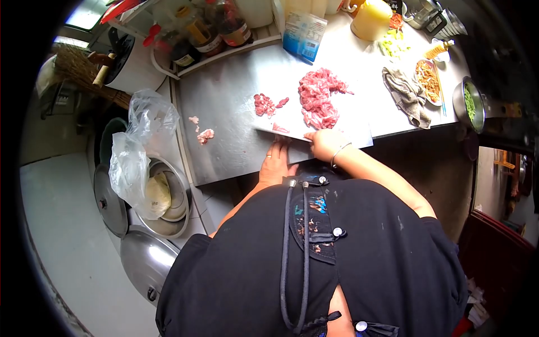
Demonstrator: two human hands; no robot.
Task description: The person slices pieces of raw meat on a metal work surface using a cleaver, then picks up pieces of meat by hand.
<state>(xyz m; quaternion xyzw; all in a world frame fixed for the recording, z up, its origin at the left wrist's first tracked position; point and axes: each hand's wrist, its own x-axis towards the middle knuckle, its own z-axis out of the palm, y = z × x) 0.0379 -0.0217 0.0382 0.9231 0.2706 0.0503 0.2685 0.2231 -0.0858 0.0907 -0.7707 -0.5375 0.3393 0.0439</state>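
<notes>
Pink cut meat lies heaped at the upper centre of the frame, with a smaller pile to its left on the metal desk. Most cutting looks done; one piece beside the knife seems left. Fingers of the right hand grasp the knife; the left hand has fingers extended nearby, their hold unclear.

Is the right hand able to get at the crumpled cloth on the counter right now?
Probably yes, but not freely: the right hand is holding the knife, which it would likely have to put down first. Nothing visible stands between it and the crumpled cloth.
</notes>
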